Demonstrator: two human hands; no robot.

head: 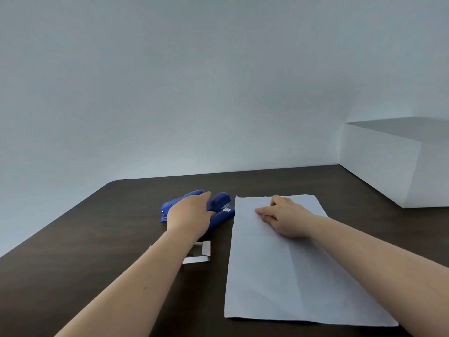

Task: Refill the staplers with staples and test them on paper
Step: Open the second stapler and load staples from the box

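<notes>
Two blue staplers lie side by side on the dark table, one (pixel 173 204) further left, the other (pixel 222 210) next to the paper's far left corner. My left hand (pixel 192 215) rests on top of them with its fingers wrapped over the right stapler. A white sheet of paper (pixel 279 271) lies flat to the right. My right hand (pixel 283 218) presses on its far end, fingers loosely curled, holding nothing. A small open staple box (pixel 200 255) sits near my left forearm, partly hidden by it.
The dark brown table (pixel 85 251) has a rounded far left corner and ends at a pale wall. A large white box (pixel 398 161) stands at the back right, beyond the paper.
</notes>
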